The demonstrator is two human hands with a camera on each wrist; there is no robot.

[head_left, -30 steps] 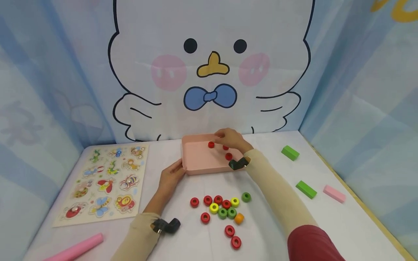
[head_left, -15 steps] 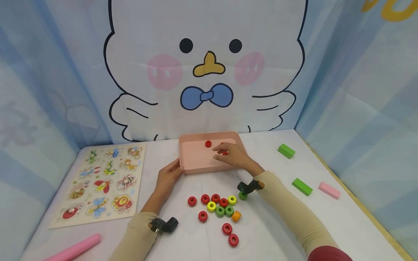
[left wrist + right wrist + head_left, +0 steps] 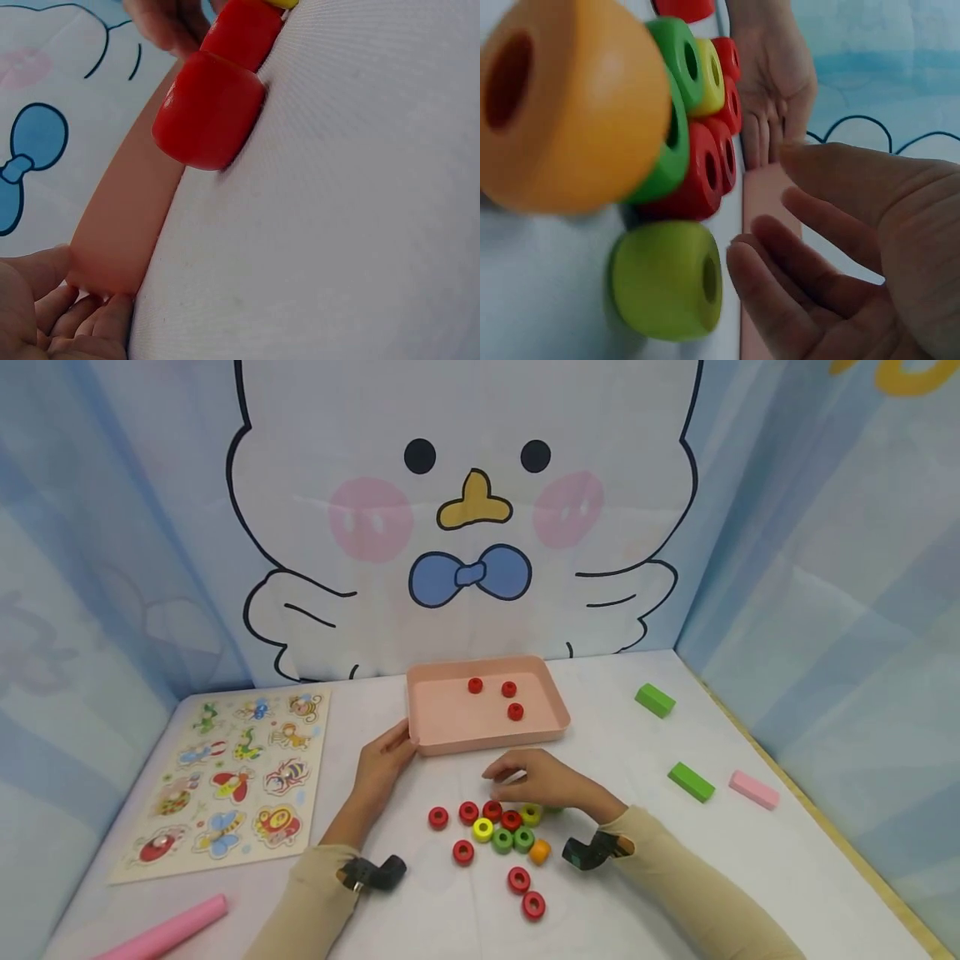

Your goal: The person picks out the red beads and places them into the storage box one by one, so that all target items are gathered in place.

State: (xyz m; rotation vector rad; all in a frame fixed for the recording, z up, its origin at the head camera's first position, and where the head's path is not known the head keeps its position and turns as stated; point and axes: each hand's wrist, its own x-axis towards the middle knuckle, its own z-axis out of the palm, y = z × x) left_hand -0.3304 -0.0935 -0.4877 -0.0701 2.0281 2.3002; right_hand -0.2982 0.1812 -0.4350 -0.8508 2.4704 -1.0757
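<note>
Cluster of coloured beads (image 3: 498,839) on the white table (image 3: 675,860), near edge. Right hand (image 3: 543,781) hovers over it, fingers loose, holding nothing. Left hand (image 3: 382,760) rests flat against pink tray (image 3: 427,727); three red beads (image 3: 508,689) inside. No readable text.

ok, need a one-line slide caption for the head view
Right hand hovers open over the mixed-colour beads while the left hand touches the pink tray holding three red beads.

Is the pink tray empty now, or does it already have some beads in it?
Not empty. The pink tray holds three red beads lying apart on its floor; no other colour is inside.
</note>
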